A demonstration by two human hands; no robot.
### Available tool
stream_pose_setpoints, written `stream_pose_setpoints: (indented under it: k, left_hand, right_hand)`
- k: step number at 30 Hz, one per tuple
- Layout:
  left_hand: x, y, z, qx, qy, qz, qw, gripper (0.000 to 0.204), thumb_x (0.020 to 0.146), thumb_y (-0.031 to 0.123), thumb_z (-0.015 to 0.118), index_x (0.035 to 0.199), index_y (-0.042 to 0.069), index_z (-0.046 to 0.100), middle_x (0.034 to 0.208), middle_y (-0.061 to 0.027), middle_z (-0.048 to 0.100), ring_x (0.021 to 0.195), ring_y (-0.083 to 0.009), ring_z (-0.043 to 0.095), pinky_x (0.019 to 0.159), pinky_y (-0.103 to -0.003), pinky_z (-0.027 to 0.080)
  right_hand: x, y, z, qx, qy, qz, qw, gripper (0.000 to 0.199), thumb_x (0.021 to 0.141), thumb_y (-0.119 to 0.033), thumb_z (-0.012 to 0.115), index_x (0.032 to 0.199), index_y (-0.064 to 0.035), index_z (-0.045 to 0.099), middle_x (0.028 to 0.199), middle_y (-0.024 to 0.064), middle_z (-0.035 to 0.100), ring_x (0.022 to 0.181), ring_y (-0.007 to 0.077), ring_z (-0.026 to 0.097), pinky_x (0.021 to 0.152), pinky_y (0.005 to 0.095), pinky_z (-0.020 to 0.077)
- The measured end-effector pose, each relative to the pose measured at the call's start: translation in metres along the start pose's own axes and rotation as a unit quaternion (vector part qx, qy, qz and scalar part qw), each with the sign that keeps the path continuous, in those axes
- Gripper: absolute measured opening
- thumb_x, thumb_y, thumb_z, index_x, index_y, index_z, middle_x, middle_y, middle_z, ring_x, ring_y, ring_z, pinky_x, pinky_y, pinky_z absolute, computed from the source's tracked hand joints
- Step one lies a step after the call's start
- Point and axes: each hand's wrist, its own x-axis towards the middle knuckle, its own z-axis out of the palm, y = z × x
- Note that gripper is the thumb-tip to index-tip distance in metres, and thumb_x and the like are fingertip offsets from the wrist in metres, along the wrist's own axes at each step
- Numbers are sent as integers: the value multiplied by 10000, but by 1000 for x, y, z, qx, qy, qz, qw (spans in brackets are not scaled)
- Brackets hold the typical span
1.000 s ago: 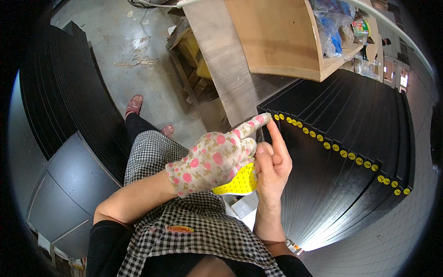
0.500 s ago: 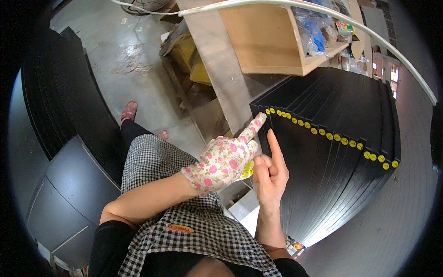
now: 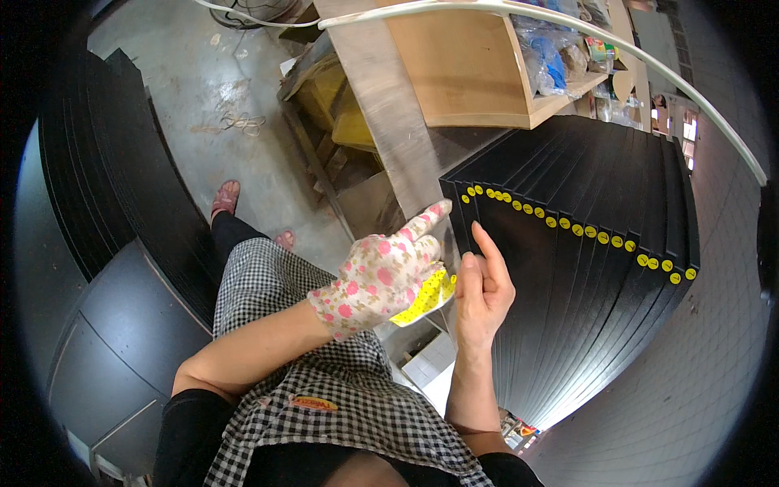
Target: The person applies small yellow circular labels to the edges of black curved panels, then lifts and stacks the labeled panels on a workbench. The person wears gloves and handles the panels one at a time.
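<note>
My left hand (image 3: 377,272), in a white glove with pink flowers, grips a sheet of yellow round stickers (image 3: 423,303) under its curled fingers. Its index finger stretches toward the corner of a row of black panels (image 3: 527,284). My bare right hand (image 3: 485,296) is beside the sheet, index finger raised, thumb and other fingers bent together. A single yellow sticker (image 3: 454,279) shows at those bent fingers, between the hand and the sheet. Round yellow stickers (image 3: 565,223) run along the panels' top edges, one on each or nearly so; another yellow sticker (image 3: 466,198) is on the nearest corner.
A wooden shelf unit (image 3: 462,65) with plastic bags stands beyond the panels. A white hose (image 3: 568,24) arcs across the top. More black panels (image 3: 114,162) stand on the left, behind grey curved panels (image 3: 122,333). Yellow bags (image 3: 353,122) lie beneath a board (image 3: 389,105).
My left hand has drawn back from the panel corner, and a yellow sticker shows where its fingertip was. More of the sticker sheet is visible. My right hand has shifted slightly.
</note>
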Motion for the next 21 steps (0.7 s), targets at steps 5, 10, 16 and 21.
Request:
stream_pose_setpoints:
  k: [5,10,16,21]
  left_hand:
    - [-5,-7,-26,-115,67,-35,991,98,838,90,615,890,8,625,879,-135,650,778,-276,662,690,-347,524]
    - [-13,-4,-53,-114,-24,-143,983,108,843,111,629,890,17,604,854,-137,667,790,-262,666,708,-324,511]
    - [-24,-8,-50,-108,-49,-132,984,141,834,163,644,877,31,619,825,-120,662,764,-261,662,691,-334,506]
    - [-32,-13,-55,-115,-39,-136,983,133,831,158,641,870,31,626,817,-115,659,757,-250,660,688,-330,503]
  right_hand:
    - [-1,-6,-18,-48,-5,10,999,150,902,-56,591,1016,-4,674,679,-51,553,596,6,446,537,176,339]
    - [4,-10,-23,-87,-40,-1,995,168,900,-73,599,1037,-10,672,674,-36,554,591,16,447,541,177,358]
    - [8,-4,-2,-90,-21,-11,996,325,903,-91,597,1219,-19,605,670,-17,544,585,29,451,553,202,396]
    - [6,-3,13,-10,13,4,1000,342,948,-90,535,1285,-32,557,672,-20,567,505,11,450,470,172,354]
